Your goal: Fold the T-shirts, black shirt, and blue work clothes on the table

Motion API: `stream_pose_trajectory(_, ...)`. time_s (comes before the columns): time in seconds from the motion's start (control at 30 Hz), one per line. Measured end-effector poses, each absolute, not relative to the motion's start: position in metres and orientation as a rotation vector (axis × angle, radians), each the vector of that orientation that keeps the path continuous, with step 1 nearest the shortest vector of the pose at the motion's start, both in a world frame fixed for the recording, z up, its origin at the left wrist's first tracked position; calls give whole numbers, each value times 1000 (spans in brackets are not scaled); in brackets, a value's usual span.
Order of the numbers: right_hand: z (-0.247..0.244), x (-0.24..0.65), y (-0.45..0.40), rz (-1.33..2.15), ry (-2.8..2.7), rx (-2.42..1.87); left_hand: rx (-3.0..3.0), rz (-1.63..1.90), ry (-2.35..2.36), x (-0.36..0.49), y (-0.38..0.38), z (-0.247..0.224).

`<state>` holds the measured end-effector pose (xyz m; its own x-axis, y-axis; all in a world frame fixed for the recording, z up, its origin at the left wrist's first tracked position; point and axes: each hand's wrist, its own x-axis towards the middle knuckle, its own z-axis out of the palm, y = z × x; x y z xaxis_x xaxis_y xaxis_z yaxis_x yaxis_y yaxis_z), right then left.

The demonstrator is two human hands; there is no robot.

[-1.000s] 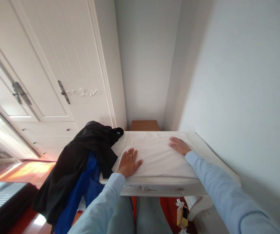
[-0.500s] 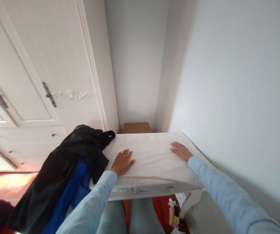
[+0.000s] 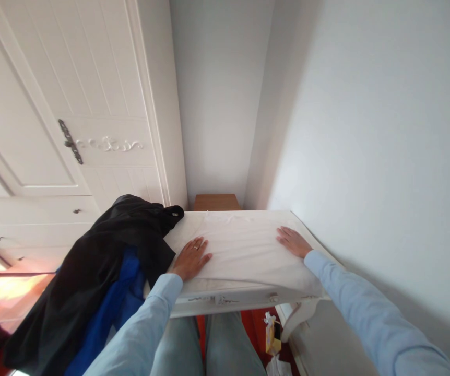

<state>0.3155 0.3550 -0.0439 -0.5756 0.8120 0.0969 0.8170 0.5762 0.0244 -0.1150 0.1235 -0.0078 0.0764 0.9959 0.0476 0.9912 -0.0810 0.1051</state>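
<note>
A thin white cloth [image 3: 244,250] lies spread over the top of a white table [image 3: 228,300], with light creases running across it. My left hand [image 3: 191,257] rests palm down on the cloth's left part, fingers spread, a ring on one finger. On the right part, my right hand [image 3: 293,242] also presses flat, fingers stretched toward the middle. Neither hand holds anything. Just left of my left hand, a black garment [image 3: 103,256] drapes over the table's left end, with blue fabric [image 3: 125,287] showing beneath it.
A white wardrobe [image 3: 115,94] with dark metal handles stands at the left. A grey wall [image 3: 385,130] runs close along the right side. Behind the table is a brown wooden piece [image 3: 217,202]. Below, a yellow packet [image 3: 272,334] lies on the red floor.
My left hand has shifted slightly left on the cloth, and my right hand slightly right, so they are a little farther apart. The view has turned slightly.
</note>
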Motion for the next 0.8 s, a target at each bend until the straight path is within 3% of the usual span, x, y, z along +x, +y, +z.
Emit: stream_pose_trajectory(0.8,-40,301,347,-186,-2668,-1444,2279,319,2126,-111,130,-14)
